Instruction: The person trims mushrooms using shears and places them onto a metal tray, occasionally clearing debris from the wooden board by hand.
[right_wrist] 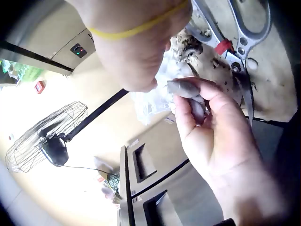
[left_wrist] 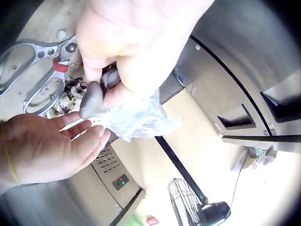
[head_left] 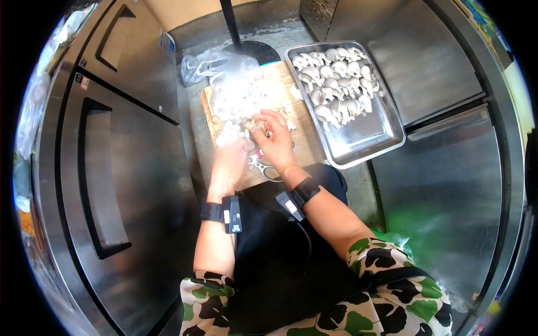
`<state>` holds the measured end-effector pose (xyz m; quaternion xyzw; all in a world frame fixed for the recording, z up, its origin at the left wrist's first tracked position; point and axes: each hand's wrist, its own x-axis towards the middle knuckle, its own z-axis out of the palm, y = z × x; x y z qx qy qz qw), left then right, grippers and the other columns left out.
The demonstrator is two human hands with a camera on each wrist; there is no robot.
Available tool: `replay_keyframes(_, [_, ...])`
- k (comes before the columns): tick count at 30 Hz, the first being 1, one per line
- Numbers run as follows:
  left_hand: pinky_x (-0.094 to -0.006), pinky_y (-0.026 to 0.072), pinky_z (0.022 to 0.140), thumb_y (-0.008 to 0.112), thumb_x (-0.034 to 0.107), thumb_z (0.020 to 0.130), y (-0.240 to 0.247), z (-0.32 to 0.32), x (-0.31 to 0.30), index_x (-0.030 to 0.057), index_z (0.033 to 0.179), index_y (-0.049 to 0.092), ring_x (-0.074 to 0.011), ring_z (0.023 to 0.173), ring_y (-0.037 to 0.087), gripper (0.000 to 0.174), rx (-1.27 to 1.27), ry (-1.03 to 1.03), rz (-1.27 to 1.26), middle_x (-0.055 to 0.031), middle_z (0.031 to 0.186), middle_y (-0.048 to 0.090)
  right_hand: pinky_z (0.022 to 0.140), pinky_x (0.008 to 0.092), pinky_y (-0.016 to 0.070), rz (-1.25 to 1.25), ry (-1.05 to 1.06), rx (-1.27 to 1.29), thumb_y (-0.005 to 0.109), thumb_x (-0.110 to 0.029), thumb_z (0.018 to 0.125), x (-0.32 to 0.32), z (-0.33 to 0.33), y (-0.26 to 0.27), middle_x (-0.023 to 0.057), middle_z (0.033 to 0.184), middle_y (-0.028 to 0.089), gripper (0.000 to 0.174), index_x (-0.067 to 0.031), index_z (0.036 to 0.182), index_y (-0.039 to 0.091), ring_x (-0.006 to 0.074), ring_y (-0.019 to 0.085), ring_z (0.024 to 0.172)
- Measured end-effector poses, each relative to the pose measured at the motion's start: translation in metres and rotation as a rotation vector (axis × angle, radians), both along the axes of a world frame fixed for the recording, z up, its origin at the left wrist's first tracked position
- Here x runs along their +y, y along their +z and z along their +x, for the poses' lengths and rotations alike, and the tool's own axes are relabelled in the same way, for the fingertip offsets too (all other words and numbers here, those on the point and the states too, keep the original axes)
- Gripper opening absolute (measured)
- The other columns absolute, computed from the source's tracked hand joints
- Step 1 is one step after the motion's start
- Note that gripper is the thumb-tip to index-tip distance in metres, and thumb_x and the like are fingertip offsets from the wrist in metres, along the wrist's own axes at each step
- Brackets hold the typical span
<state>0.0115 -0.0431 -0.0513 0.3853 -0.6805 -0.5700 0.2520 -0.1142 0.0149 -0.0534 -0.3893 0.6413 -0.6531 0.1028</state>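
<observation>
Between the thumb and fingers of my left hand [head_left: 228,154] is a small clump of grey-capped mushrooms [left_wrist: 91,101], pinched above the wooden cutting board [head_left: 305,126]. My right hand [head_left: 276,147] is close beside it, fingers loosely bent and nothing visible in them; in the left wrist view its fingertips come right up to the caps. Metal scissors [head_left: 262,166] with a red part near the pivot lie on the board, below the hands. Dark and pale trimmings [left_wrist: 70,96] are scattered near them. A clear plastic bag [left_wrist: 141,120] with pale contents, washed out by glare, sits just beyond the hands.
A steel tray [head_left: 364,143] at the right bears rows of mushrooms [head_left: 339,84] in its far part. Steel cabinets with recessed handles [head_left: 92,179] close in on both sides. A black fan pole [head_left: 228,25] rises behind the board.
</observation>
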Motion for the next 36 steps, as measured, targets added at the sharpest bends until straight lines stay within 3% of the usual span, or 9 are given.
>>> replay_keyframes(3, [-0.0322,0.0502,0.082,0.052,-0.010,0.081,-0.006,-0.003,-0.005,0.0042,0.115,0.050,-0.0211,0.096,0.058,0.037,0.164,0.086,0.204,-0.0095,0.107,0.058,0.061,0.0227,0.0456,0.143,0.215,-0.150,0.064,-0.005,0.075,0.008,0.008,0.013,0.0070,0.085,0.055,0.022,-0.0031,0.097,0.062,0.0116,0.054,0.068])
replay_keyframes(5, [-0.0320,0.0503,0.082,0.052,-0.010,0.081,0.024,-0.010,0.005,0.0048,0.115,0.050,-0.0210,0.097,0.058,0.037,0.373,0.161,0.480,-0.0093,0.108,0.058,0.061,0.0220,0.0451,0.138,0.238,-0.199,0.063,-0.005,0.077,0.006,0.009,0.007,0.0057,0.084,0.057,0.018,-0.0026,0.095,0.062,0.0110,0.053,0.066])
replay_keyframes(10, [-0.0345,0.0493,0.087,0.051,-0.009,0.081,-0.012,0.000,-0.008,0.0015,0.113,0.050,-0.0239,0.097,0.057,0.033,-0.124,-0.039,-0.470,-0.0104,0.107,0.057,0.056,0.0216,0.0434,0.060,0.312,-0.774,0.062,-0.006,0.081,0.007,-0.002,0.007,-0.0009,0.069,0.058,0.005,-0.0025,0.085,0.061,0.0068,0.050,0.059])
replay_keyframes(13, [-0.0380,0.0484,0.091,0.053,-0.005,0.082,0.015,-0.003,-0.001,-0.0020,0.108,0.050,-0.0273,0.098,0.057,0.026,0.474,0.164,0.330,-0.0121,0.104,0.057,0.055,0.0212,0.0428,0.050,0.296,-0.951,0.063,-0.007,0.081,0.012,-0.011,0.005,0.0004,0.071,0.058,0.006,-0.0033,0.085,0.061,0.0066,0.051,0.060])
replay_keyframes(15, [-0.0394,0.0481,0.091,0.053,-0.003,0.083,0.045,-0.005,0.008,-0.0024,0.105,0.050,-0.0281,0.099,0.056,0.022,0.910,0.357,1.158,-0.0126,0.104,0.057,0.057,0.0207,0.0441,-0.001,0.306,-1.055,0.063,-0.009,0.082,0.017,-0.013,0.006,0.0016,0.072,0.059,0.008,-0.0044,0.087,0.059,0.0088,0.054,0.062])
replay_keyframes(16, [-0.0417,0.0469,0.092,0.052,0.001,0.084,0.047,-0.005,0.010,-0.0031,0.102,0.050,-0.0296,0.100,0.056,0.018,0.985,0.325,1.198,-0.0135,0.104,0.057,0.057,0.0210,0.0447,-0.029,0.318,-1.087,0.063,-0.009,0.082,0.020,-0.014,0.009,0.0021,0.072,0.059,0.009,-0.0044,0.088,0.058,0.0096,0.054,0.063])
replay_keyframes(25, [-0.0416,0.0479,0.090,0.052,0.012,0.086,0.026,-0.007,0.008,-0.0042,0.107,0.050,-0.0317,0.099,0.057,0.026,0.883,0.240,1.025,-0.0163,0.100,0.059,0.055,0.0215,0.0455,-0.260,0.116,-1.112,0.061,-0.009,0.084,0.065,-0.073,0.034,0.0046,0.072,0.058,0.007,-0.0058,0.085,0.055,0.0103,0.053,0.060])
replay_keyframes(31, [-0.0390,0.0481,0.088,0.054,0.012,0.086,0.025,-0.009,0.009,0.0002,0.105,0.053,-0.0276,0.096,0.058,0.022,0.854,0.264,1.006,-0.0130,0.101,0.061,0.051,0.0212,0.0480,-0.319,-0.271,-1.058,0.056,-0.007,0.087,0.117,-0.168,0.026,0.0056,0.070,0.059,0.008,-0.0034,0.090,0.050,0.0104,0.054,0.057])
replay_keyframes(36, [-0.0368,0.0480,0.088,0.056,0.011,0.085,0.020,-0.009,0.008,0.0014,0.104,0.053,-0.0253,0.097,0.058,0.022,0.853,0.271,0.983,-0.0114,0.103,0.060,0.046,0.0212,0.0494,-0.147,-0.547,-1.011,0.057,-0.009,0.087,0.132,-0.224,0.001,0.0056,0.068,0.058,0.010,-0.0036,0.084,0.049,0.0103,0.054,0.052])
